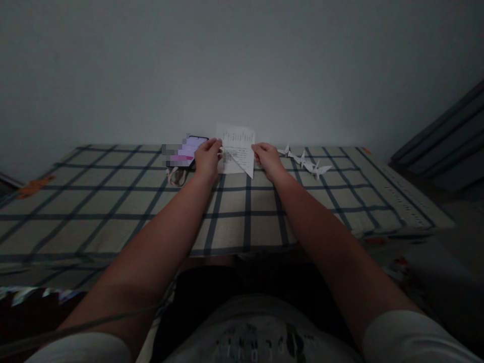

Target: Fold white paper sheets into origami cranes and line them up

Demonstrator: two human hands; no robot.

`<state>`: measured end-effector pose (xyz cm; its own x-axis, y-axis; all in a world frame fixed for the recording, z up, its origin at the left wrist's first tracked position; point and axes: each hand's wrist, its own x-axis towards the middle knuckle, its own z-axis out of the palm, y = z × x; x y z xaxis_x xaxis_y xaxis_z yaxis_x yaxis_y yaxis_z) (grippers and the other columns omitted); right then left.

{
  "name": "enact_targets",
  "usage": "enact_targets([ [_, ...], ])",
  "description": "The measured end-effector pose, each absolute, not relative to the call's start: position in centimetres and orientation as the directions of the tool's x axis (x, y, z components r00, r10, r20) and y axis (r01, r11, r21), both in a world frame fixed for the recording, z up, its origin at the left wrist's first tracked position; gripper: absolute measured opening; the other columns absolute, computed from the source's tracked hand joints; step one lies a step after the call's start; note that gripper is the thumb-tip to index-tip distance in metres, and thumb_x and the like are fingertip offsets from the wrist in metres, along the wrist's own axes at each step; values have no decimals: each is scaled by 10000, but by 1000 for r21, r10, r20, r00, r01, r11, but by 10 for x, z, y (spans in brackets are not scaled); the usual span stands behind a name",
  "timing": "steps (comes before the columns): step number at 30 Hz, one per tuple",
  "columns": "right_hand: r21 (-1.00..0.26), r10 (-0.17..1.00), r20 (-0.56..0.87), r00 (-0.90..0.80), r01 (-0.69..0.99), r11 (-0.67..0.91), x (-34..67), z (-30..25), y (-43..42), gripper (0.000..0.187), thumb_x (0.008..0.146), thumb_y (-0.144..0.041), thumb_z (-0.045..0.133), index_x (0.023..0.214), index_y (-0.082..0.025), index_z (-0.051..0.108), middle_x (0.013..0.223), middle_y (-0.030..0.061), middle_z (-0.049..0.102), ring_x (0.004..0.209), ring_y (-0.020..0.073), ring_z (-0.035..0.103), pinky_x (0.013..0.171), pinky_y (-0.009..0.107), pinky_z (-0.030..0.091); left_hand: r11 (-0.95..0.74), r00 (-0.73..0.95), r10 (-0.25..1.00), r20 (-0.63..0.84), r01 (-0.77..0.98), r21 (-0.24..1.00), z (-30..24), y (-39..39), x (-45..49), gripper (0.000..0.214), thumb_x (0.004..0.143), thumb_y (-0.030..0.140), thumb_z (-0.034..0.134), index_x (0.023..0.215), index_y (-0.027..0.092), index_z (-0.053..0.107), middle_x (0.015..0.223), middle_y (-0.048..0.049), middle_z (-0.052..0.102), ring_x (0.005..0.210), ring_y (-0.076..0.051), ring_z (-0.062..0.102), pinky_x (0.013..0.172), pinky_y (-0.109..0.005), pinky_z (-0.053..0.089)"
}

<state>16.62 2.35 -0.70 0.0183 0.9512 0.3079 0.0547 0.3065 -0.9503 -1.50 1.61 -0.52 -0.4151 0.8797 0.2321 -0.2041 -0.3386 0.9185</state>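
Observation:
A printed sheet of paper (238, 143) is held up between both hands over the table, with a diagonal fold across its lower part and a pointed corner hanging down. My left hand (207, 157) pinches its left edge between thumb and fingers. On the opposite edge, my right hand (266, 157) grips the paper the same way. Right of that hand, several white folded paper cranes (304, 161) lie in a row. Close by my left hand, a phone (188, 151) with a lit screen rests on the table, part of it blurred out.
A checked tablecloth (151, 201) covers the table, which stands against a grey wall (242, 65). A pale strap (177, 176) lies below the phone. Dark curtain-like folds (442, 131) hang at the right. My lap is under the table's front edge.

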Motion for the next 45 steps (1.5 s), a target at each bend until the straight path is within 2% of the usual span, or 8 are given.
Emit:
enact_targets([
  [8, -944, 943, 329, 46, 7, 329, 167, -7, 25, 171, 852, -293, 606, 749, -162, 643, 666, -25, 582, 604, 82, 506, 593, 215, 411, -357, -412, 875, 253, -199, 912, -1, 18, -19, 337, 767, 468, 735, 683, 192, 560, 636, 22, 543, 548, -78, 484, 498, -190, 371],
  [15, -896, 884, 440, 159, 14, 444, 170, 3, 27, 283, 823, -395, 659, 983, -166, 705, 754, 6, 650, 714, 125, 592, 705, 277, 487, -367, -313, 908, 279, -271, 890, 14, 10, -19, 290, 693, 380, 782, 871, 213, 625, 636, 52, 567, 479, -55, 465, 455, -174, 336],
  [18, -909, 898, 408, 161, -13, 416, 170, 9, 25, 280, 857, -375, 629, 1061, -188, 675, 759, 8, 656, 739, 131, 624, 733, 287, 510, -360, -240, 925, 295, -299, 884, 20, 3, -20, 262, 695, 347, 743, 888, 222, 618, 710, 28, 637, 525, -66, 514, 483, -172, 375],
  [21, -913, 913, 393, 112, -66, 402, 169, 12, 19, 241, 878, -363, 603, 1074, -227, 635, 885, 20, 695, 852, 143, 661, 780, 301, 538, -381, -221, 919, 326, -292, 878, 22, -1, -21, 206, 702, 327, 689, 859, 222, 606, 803, 1, 685, 617, -85, 578, 522, -170, 413],
  [27, -905, 908, 416, -43, -117, 409, 166, 10, 15, 255, 809, -310, 672, 1045, -262, 588, 1122, 13, 657, 1068, 168, 636, 820, 296, 558, -384, -177, 920, 348, -239, 892, 17, 0, -21, 204, 673, 244, 622, 876, 232, 605, 836, 3, 683, 673, -100, 607, 569, -180, 448],
  [33, -914, 918, 393, -47, -129, 384, 169, 6, 21, 248, 774, -308, 665, 1004, -257, 589, 1087, 1, 644, 1024, 163, 617, 801, 291, 559, -382, -71, 924, 375, -124, 916, 13, -2, -20, 346, 685, 258, 610, 1030, 250, 641, 993, -25, 704, 707, -114, 617, 611, -223, 479],
  [40, -916, 924, 380, -49, -157, 368, 170, 5, 22, 208, 768, -327, 636, 958, -250, 599, 1057, 1, 637, 991, 161, 614, 757, 277, 549, -397, -71, 918, 391, -119, 910, 7, 5, -23, 304, 732, 362, 613, 1001, 232, 669, 983, -52, 709, 808, -158, 651, 670, -264, 513],
  [45, -915, 926, 374, -53, -185, 359, 169, 6, 20, 197, 752, -304, 635, 939, -248, 608, 1034, 1, 635, 958, 159, 619, 731, 271, 545, -408, -107, 911, 398, -88, 909, 6, 8, -23, 281, 697, 364, 649, 945, 235, 674, 924, -32, 693, 810, -162, 653, 664, -262, 518],
])
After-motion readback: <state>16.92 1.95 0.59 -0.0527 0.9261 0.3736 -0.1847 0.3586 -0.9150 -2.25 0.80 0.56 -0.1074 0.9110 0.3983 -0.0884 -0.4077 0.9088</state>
